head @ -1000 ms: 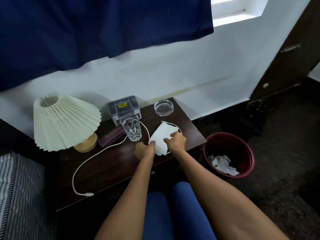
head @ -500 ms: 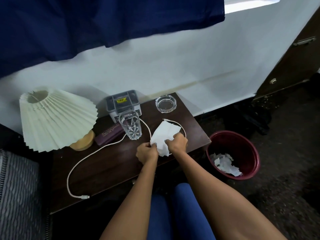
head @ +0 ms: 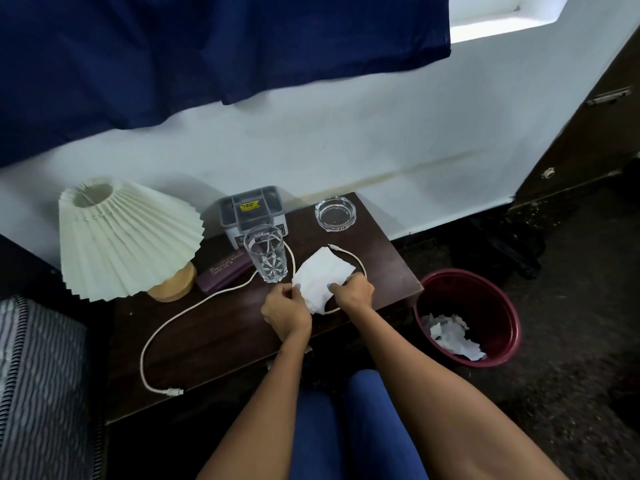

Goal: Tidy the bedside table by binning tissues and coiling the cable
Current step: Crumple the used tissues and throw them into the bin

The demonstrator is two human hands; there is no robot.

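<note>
A white tissue [head: 322, 276] lies on the dark wooden bedside table [head: 221, 334], over part of a white cable [head: 162, 327]. My left hand [head: 285, 308] pinches the tissue's left edge and my right hand [head: 353, 292] pinches its right edge. The cable runs from a plug end near the table's front left, past a drinking glass [head: 266, 252], and loops around behind the tissue. A dark red bin [head: 498, 303] stands on the floor to the right of the table, with crumpled tissues [head: 450, 336] inside.
A pleated cream lamp [head: 124, 237] stands at the table's left. Behind the glass sit a grey box [head: 252, 211] and a purple case [head: 225, 271]. A glass ashtray [head: 335, 213] is at the back right. A striped bed edge [head: 34, 375] lies at left.
The view has shifted slightly. Both hands stay on the tissue, with my right hand's fingers now further over its right edge.
</note>
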